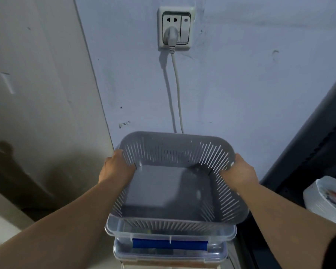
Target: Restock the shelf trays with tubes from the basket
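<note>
Two hands grip the basket (157,187): I record my left hand (114,168) curled round its left rim, my right hand (240,172) round its right rim. It hangs squarely between them, over stacked clear boxes (124,251). Its floor looks bare.

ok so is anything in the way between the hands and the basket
Nothing visible is. The left hand and the right hand both hold the grey basket by its opposite side rims. No tubes show inside the basket, and stacked clear boxes lie directly below it.
</note>
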`<state>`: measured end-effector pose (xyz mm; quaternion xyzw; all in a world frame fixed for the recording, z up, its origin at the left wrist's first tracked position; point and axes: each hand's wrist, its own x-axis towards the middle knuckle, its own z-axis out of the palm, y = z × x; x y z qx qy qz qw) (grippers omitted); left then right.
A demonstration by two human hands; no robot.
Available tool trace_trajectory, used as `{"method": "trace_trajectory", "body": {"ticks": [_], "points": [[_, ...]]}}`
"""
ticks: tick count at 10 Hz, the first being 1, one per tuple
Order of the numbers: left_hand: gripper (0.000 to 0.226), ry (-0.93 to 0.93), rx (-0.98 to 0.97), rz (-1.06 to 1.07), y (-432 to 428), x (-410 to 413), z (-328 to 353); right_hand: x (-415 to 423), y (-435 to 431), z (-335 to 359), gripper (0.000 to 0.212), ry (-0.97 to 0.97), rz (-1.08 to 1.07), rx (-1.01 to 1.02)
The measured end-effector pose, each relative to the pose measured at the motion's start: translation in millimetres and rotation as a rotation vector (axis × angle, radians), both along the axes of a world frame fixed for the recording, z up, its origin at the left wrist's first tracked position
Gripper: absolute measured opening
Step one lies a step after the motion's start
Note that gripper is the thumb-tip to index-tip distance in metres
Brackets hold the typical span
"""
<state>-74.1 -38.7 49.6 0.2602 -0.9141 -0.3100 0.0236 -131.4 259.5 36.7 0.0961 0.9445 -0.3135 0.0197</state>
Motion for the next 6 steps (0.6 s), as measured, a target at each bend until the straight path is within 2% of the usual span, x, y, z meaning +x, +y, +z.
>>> {"method": "trace_trajectory", "body": {"ticks": [1, 2, 3, 4, 5, 6], "points": [[0.050, -0.037, 0.050, -0.017, 3.2, 8.8, -17.8, 5.6, 2.3, -19.4, 0.045, -0.040, 0.006, 0.004], [0.065, -0.079, 0.047, -0.030, 6.3, 13.9, -37.2, 10.2, 0.9, -33.9, 0.052, -0.078, 0.018, 0.007], [0.069, -0.097, 0.099, -0.038, 9.7, 18.4, -53.2, 14.7, -0.1, -49.6, 0.058, -0.113, 0.011, 0.026], [0.067, -0.116, 0.071, -0.053, 10.3, 20.0, -63.2, 18.7, -1.7, -60.6, 0.064, -0.132, 0.036, 0.043], [0.058, -0.080, 0.029, -0.103, 14.5, 23.3, -61.6, 26.9, -3.4, -61.3, 0.081, -0.148, 0.065, 0.055], [0.057, -0.033, 0.004, -0.149, 22.2, 22.7, -54.1, 26.5, -4.5, -57.9, 0.088, -0.110, 0.098, 0.106]]}}
